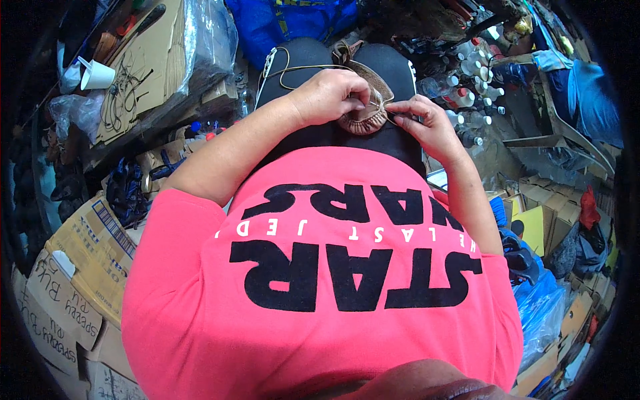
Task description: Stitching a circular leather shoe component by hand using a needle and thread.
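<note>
A tan leather moccasin-style shoe (365,123) with a puckered, gathered toe rests on my lap, its toe toward me. My left hand (337,97) is closed over the shoe's left side, fingers curled inward; what they pinch is hidden. On the opposite side, my right hand (421,121) pinches the shoe's edge between thumb and forefinger, where pale thread shows. A thin tan cord (287,69) loops across my left thigh and passes behind my left hand.
Flattened cardboard (143,87) with tangled dark cord and a white cup (97,74) lie at left. Many plastic bottles (470,80) crowd the right. A blue bag (287,30) lies beyond my knees. Cardboard boxes (87,247) stand at lower left, blue plastic (543,310) at lower right.
</note>
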